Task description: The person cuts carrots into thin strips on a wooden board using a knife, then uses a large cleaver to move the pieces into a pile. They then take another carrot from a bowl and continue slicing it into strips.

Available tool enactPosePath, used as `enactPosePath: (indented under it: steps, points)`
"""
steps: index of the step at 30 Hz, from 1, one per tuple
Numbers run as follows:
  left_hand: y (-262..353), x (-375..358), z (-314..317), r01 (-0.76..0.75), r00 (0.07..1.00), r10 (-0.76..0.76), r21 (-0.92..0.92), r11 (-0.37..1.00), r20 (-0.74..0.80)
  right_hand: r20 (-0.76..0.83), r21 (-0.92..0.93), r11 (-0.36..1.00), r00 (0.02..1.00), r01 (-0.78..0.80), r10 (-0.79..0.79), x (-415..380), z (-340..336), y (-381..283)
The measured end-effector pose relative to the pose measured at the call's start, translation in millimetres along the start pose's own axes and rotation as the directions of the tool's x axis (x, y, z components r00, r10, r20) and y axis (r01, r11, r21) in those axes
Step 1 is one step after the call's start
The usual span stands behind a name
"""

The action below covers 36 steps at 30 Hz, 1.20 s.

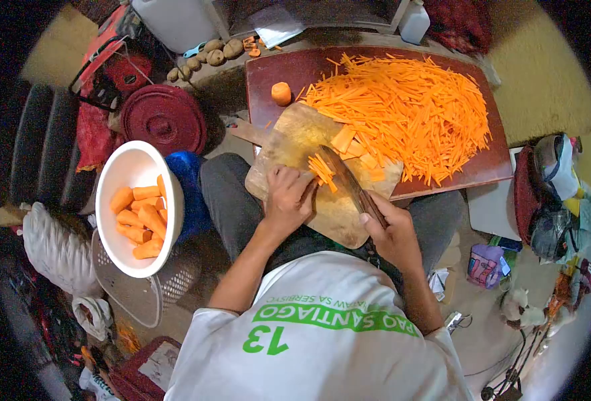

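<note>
My right hand (394, 230) grips the dark handle of a knife (344, 170), whose blade lies across a worn wooden cutting board (285, 144) on my lap. Curled at the board's left side, my left hand (289, 197) has its fingertips against a small bunch of carrot sticks (322, 172), just left of the blade. Several flat carrot slices (349, 144) lie beyond the knife. Past them, a large heap of carrot strips (409, 113) covers much of a dark red board (272, 73). One peeled carrot piece (281, 93) stands at that board's left.
On my left, a white basin (106, 220) holds several peeled carrots (150, 217). Behind it are a dark red round lid (162, 119) and a row of potatoes (215, 57). A perforated grey basket (128, 294) lies below the basin. Bags and a purple pouch (486, 265) sit at right.
</note>
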<state>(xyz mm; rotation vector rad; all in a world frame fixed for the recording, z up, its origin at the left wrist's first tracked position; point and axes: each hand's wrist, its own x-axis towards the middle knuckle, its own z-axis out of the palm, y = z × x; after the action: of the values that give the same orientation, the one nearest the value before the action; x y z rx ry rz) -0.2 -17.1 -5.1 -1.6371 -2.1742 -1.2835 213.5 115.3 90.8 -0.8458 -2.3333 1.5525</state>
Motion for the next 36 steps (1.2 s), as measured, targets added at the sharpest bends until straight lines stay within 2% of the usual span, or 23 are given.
enactPosePath:
  steps: [2,5,9,10,12,13,16,18,21,24,25,28,31,33,34,36]
  points:
    - [2,1,1,0.025,1.000,-0.025,-0.021,0.999,-0.012,-0.015,-0.032,0.999,0.999,0.032,-0.032,-3,0,7]
    - [2,9,0,0.030,0.999,-0.031,-0.037,0.999,-0.015,0.020,-0.148,0.989,1.000,-0.011,0.014,-8,-6,4]
    - [-3,32,4,0.060,0.998,-0.063,-0.078,0.995,-0.031,0.041,-0.129,0.991,0.999,0.036,-0.031,-15,-11,10]
    - [-2,44,3,0.074,0.996,-0.078,-0.091,0.993,-0.036,0.006,-0.118,0.992,0.999,0.054,-0.054,-17,-11,11]
    - [3,63,1,0.093,0.996,-0.091,-0.126,0.988,0.021,-0.061,-0.097,0.991,0.993,0.092,-0.098,-20,-11,17]
    - [5,72,0,0.102,0.994,-0.096,-0.143,0.984,0.050,-0.047,-0.090,0.994,0.997,0.055,-0.059,-21,-13,17]
    - [12,90,2,0.116,0.972,-0.107,-0.030,0.993,0.211,-0.014,-0.082,0.996,1.000,-0.019,0.018,-24,-19,17]
    - [8,97,17,0.092,0.973,-0.094,0.020,0.996,0.211,0.000,-0.090,0.996,1.000,-0.009,0.009,-26,-20,18]
    - [-6,107,36,0.072,0.963,-0.084,0.054,0.996,0.258,-0.062,-0.117,0.988,0.992,0.102,-0.110,-30,-11,31]
    - [-11,117,42,0.109,0.941,-0.118,0.045,0.993,0.316,0.044,-0.165,0.986,0.998,-0.033,0.040,-32,-17,21]
    - [-10,120,41,0.132,0.933,-0.137,0.040,0.991,0.333,0.062,-0.178,0.984,0.998,-0.023,0.034,-34,-17,22]
    - [-11,120,42,0.197,0.928,-0.195,0.026,0.980,0.318,0.108,-0.208,0.978,0.994,0.004,0.019,-40,-14,24]
    - [-14,118,35,0.334,0.912,-0.299,-0.081,0.939,0.282,0.123,-0.227,0.974,0.992,-0.006,0.034,-41,-11,20]
    - [-18,114,21,0.318,0.933,-0.295,-0.088,0.944,0.205,0.140,-0.242,0.969,0.987,-0.048,0.084,-41,-14,17]
    - [-21,111,11,0.311,0.941,-0.294,-0.089,0.946,0.164,0.118,-0.191,0.981,0.991,-0.034,0.057,-41,-15,16]
    - [-27,98,-8,0.463,0.883,-0.445,-0.118,0.879,0.150,0.067,-0.089,0.996,0.998,-0.002,0.008,-42,-17,13]
